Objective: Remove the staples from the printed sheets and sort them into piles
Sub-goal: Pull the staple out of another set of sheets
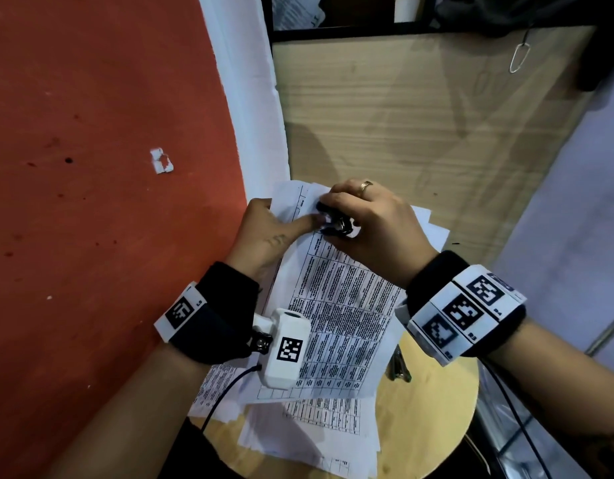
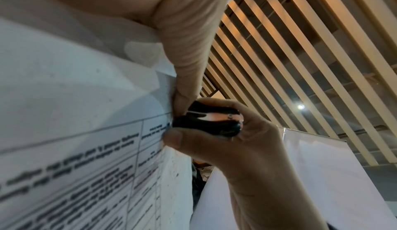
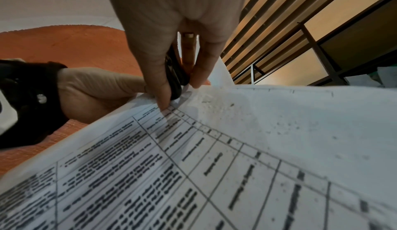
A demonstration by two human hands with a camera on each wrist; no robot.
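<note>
Sheets (image 1: pixel 336 305), printed with tables, are lifted off the stool (image 1: pixel 433 409) in front of me, their top corner up between my two hands. My left hand (image 1: pixel 264 233) pinches that corner, thumb on the printed face. My right hand (image 1: pixel 374 229) is closed round the black staple remover (image 1: pixel 336 223), thumb and fingers squeezing its sides, its tip pressed into the paper right beside my left thumb (image 2: pixel 184 74).

I cannot see the staple itself; I judge it sits under the tip. To do this well I want the claws slid under the crown before I squeeze, the paper kept taut by the left pinch, and the pull made straight away from the sheet so the corner does not tear. My left thumb sits very close to the claws, so I should squeeze slowly.

Under the lifted sheets lie more loose sheets (image 1: pixel 309 440), fanned unevenly over the stool; I take them for a pile, though not a tidy one. A dark clip-like thing (image 1: pixel 398 368) rests on the bare wood to the right; what it is I cannot tell. A red wall (image 1: pixel 108 167) is close on my left, leaving little room to lay out separate piles.
</note>
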